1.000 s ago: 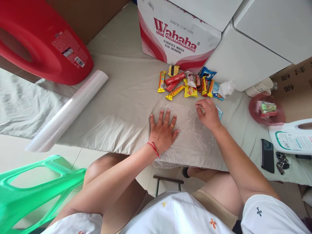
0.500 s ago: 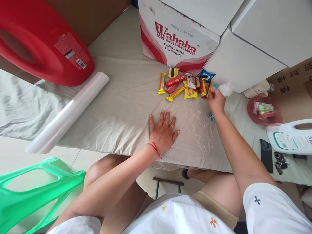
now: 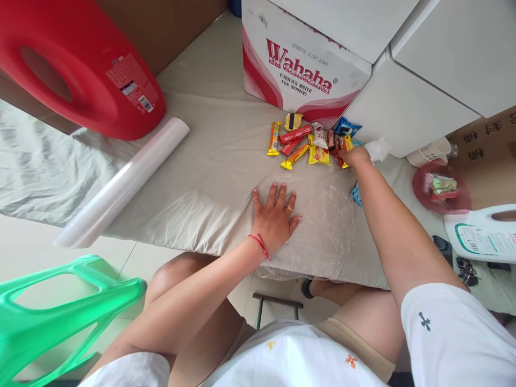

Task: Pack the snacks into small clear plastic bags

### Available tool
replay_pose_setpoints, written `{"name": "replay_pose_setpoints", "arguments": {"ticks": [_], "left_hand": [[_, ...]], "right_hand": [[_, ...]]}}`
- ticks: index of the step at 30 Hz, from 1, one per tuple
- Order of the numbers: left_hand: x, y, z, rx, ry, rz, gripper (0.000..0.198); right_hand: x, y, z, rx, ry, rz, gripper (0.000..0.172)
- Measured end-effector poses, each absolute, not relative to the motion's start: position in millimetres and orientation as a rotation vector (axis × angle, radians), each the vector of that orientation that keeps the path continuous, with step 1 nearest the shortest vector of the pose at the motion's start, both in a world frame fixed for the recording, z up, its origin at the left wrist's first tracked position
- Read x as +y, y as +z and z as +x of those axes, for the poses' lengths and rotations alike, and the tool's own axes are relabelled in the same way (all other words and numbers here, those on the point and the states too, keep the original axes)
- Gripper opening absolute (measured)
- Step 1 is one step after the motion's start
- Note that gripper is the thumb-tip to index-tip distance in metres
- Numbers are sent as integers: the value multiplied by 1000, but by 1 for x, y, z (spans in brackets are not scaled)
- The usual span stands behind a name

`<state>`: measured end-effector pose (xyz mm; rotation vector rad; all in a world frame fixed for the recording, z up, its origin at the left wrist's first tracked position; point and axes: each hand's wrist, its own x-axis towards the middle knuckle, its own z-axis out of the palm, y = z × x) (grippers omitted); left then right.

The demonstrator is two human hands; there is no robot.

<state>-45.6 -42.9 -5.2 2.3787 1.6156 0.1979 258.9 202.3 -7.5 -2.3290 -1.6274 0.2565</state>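
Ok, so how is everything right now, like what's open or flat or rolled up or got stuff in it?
left hand, open flat on the plastic
right hand, at the snacks; grip unclear
clear plastic sheet, spread out, wrinkled
plastic roll, rolled up, lying down
wrapped snacks, bunched together
pink bowl, holding wrapped things
phone, dark, partly hidden by the arm

Beige cloth-covered surface (image 3: 217, 145) under left fingers (image 3: 271, 196), white cabinet-like panels (image 3: 415, 102) beyond right fingers (image 3: 345, 156), brown panel (image 3: 173, 27) beyond and left of left fingers, pale tiled floor (image 3: 28, 236) below, green plastic stool (image 3: 80, 314) near-left, soft light.
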Motion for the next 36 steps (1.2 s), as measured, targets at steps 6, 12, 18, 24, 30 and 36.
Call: {"name": "replay_pose_setpoints", "arguments": {"ticks": [6, 12, 18, 24, 30, 36], "left_hand": [[-43, -1, -45, 1619, 180, 2373, 66], [-43, -2, -45, 1612, 200, 2358, 65], [-42, -5, -51, 1615, 335, 2314, 65], [-38, -8, -54, 1656, 495, 2251, 60], [-37, -8, -58, 1618, 434, 2252, 65], [-36, -8, -58, 1640, 419, 2239, 64]], "right_hand": [[186, -3, 251, -1490, 233, -2368, 59], [123, 22, 253, -1469, 85, -2160, 51], [14, 54, 230, -1912, 638, -1791, 59], [-23, 52, 187, -2407, 855, -1567, 49], [-17, 41, 186, -2493, 835, -1547, 51], [-25, 52, 186, -2150, 787, -1722, 49]]}}
